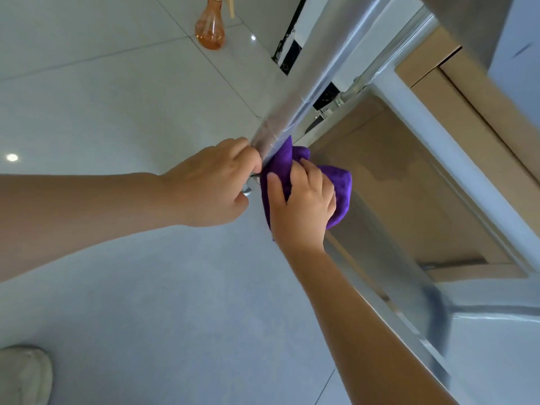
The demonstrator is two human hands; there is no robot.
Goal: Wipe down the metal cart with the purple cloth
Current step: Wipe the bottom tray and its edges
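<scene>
My purple cloth [339, 185] is plush, matt microfibre; the metal cart [295, 112] is brushed, shiny steel. The floor [102, 97] is glossy pale tile, and the orange bottle [209, 29] is translucent.

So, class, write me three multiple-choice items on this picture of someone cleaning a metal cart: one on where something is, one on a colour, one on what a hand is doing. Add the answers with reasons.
1. Where is the orange bottle?
A. On the floor, beyond the cart
B. On the cart's shelf
C. In the left hand

2. What colour is the cloth?
A. Yellow
B. Purple
C. White

3. What is the right hand doing?
A. Hanging idle
B. Holding the bottle
C. Pressing the cloth against the cart

Answers:
1. A: the bottle stands on the pale floor tiles at the top of the view, apart from both hands.
2. B: the cloth is plainly purple.
3. C: the right hand's fingers lie over the cloth at the corner of the cart, while the left hand grips the cart's edge beside it.
</scene>
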